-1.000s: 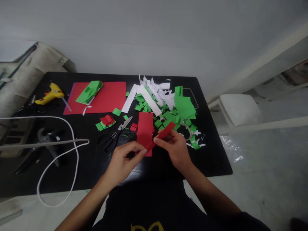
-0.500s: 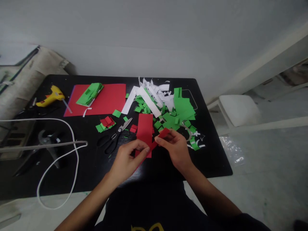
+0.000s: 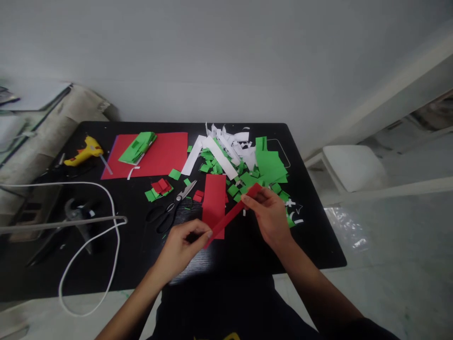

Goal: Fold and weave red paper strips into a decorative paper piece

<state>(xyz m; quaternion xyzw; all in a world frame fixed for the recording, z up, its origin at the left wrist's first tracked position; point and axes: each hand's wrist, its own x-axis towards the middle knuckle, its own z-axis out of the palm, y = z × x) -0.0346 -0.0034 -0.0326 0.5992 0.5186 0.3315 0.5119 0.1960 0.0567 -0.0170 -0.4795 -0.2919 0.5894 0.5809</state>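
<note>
A long red paper strip point(image 3: 231, 215) stretches between my two hands above the black table point(image 3: 318, 245). My left hand point(image 3: 182, 245) pinches its lower end and my right hand point(image 3: 271, 215) pinches its upper end. Beneath the strip lies a red paper rectangle point(image 3: 214, 196). Black-handled scissors point(image 3: 170, 208) rest just left of it, beside small red squares point(image 3: 197, 195).
A heap of green and white paper scraps point(image 3: 244, 160) lies behind my hands. A red sheet point(image 3: 166, 148) with folded green paper point(image 3: 138, 146) is at the back left, near a yellow glue gun point(image 3: 85, 150). A white cord point(image 3: 106, 245) loops at the left. A white chair point(image 3: 350, 167) stands at the right.
My hands have drawn apart, pulling the red strip out straight; the right hand moved up and right, the left slightly down. The view shifted a little downward.
</note>
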